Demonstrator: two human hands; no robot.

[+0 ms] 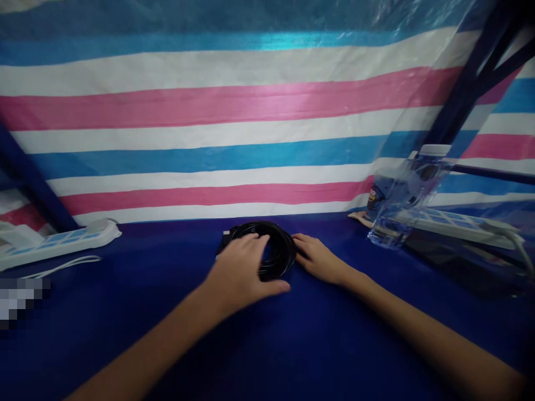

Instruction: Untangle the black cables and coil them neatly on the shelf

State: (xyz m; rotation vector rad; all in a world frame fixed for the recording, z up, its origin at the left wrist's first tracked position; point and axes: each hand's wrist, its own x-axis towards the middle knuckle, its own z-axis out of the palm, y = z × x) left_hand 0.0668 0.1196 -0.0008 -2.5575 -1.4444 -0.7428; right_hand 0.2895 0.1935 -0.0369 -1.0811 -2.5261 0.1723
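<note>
Black cable coil [287, 248] lying flat on blue tabletop [271, 356], right between both hands. Left hand [239, 270] over its left side, grip wide, thumb well off fingers, can't tell if touching. Right hand [318, 259] has fingertips at right edge, can't tell if pinching. Guessing lightish, bendy, bit springy, jacket maybe slick. Tough stuff except what looks like plug [226, 234]. Imo grab both sides, all loops together, else bundle could slump loose.
</note>
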